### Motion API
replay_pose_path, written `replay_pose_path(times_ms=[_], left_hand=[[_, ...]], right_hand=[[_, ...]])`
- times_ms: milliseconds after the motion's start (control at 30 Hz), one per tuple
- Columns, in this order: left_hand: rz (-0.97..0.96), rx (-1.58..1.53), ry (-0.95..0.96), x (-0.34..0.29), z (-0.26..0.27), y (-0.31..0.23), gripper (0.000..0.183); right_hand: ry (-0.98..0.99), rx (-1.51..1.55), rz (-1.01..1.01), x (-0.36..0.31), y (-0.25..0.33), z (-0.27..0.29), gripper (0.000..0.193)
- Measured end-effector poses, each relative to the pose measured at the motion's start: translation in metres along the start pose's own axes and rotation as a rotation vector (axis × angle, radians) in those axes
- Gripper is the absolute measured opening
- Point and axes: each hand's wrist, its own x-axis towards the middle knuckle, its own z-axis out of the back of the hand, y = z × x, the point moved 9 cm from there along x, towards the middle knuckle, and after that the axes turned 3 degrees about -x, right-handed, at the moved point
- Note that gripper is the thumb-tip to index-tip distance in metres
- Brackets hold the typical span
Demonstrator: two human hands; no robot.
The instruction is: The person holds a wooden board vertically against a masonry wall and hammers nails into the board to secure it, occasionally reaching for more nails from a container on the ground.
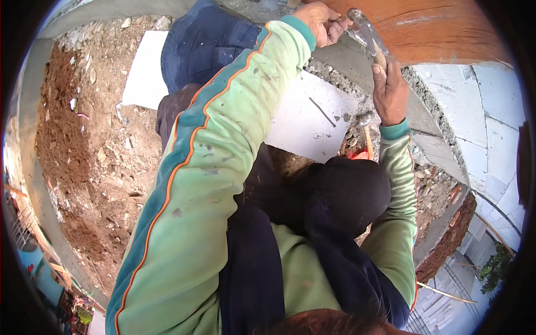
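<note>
In the upper right, my right hand (389, 92) is closed around the wooden handle of a hammer (368, 33). The hammer's worn grey metal end points up and left, close to the fingers of my left hand. My left hand (324, 23) reaches to the top, fingers pinched together beside the orange-brown wooden panel (435, 28). What those fingers hold, if anything, is too small to make out. Below my hands lies a white sheet (304, 120) with a thin dark rod (322, 111) on it. A light wooden handle (368, 142) sticks up from the rubble near my right forearm.
Dark blue stitched cloth (209, 44) partly covers another white board (146, 72) on the left. Rubble and reddish soil (67, 139) spread along that side. A grey concrete ledge (346, 67) runs below the wood. Pale blocks (452, 95) stand at the right.
</note>
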Motion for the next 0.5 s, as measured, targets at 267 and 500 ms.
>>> replay_pose_path(times_ms=[267,500], left_hand=[[-0.078,0.230,-0.120,0.002,0.010,0.005,0.026],[-0.058,0.210,-0.011,0.006,0.016,0.000,0.020]], right_hand=[[-0.116,0.044,0.123,-0.004,-0.009,-0.011,0.024],[-0.379,0.689,0.461,-0.035,-0.012,0.022,0.024]])
